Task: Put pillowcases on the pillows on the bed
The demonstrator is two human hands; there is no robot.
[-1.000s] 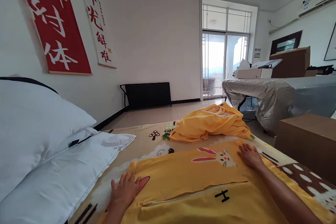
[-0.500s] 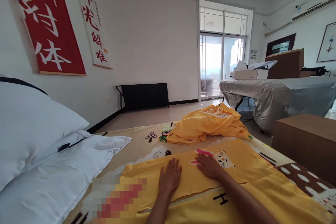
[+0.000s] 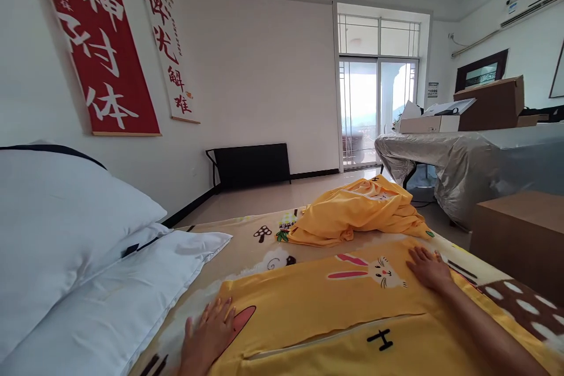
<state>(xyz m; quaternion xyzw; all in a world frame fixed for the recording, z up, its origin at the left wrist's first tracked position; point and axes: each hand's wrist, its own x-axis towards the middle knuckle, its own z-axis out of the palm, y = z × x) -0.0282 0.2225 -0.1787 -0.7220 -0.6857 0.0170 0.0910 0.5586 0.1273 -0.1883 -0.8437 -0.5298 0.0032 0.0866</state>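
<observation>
A yellow pillowcase [image 3: 299, 296] with a rabbit print lies spread out on the bed, a long slit running across its near part. My left hand [image 3: 209, 329] rests flat at its left edge, beside a pink printed patch. At the right, my right hand [image 3: 428, 267] lies palm down with fingers extended, just past the rabbit's face. Neither hand holds anything. Beyond the pillowcase sits a crumpled heap of yellow fabric [image 3: 356, 211] in a matching colour.
White pillows [image 3: 74, 223] are piled on the left of the patterned bed sheet [image 3: 247, 235]. A brown cardboard box [image 3: 520, 235] stands at the right, near a plastic-covered table [image 3: 445, 158] with boxes on it. A black folded panel [image 3: 253, 165] leans by the wall.
My hands have moved apart across the pillowcase, the left toward its left edge and the right toward its right side. The rabbit print is now uncovered.
</observation>
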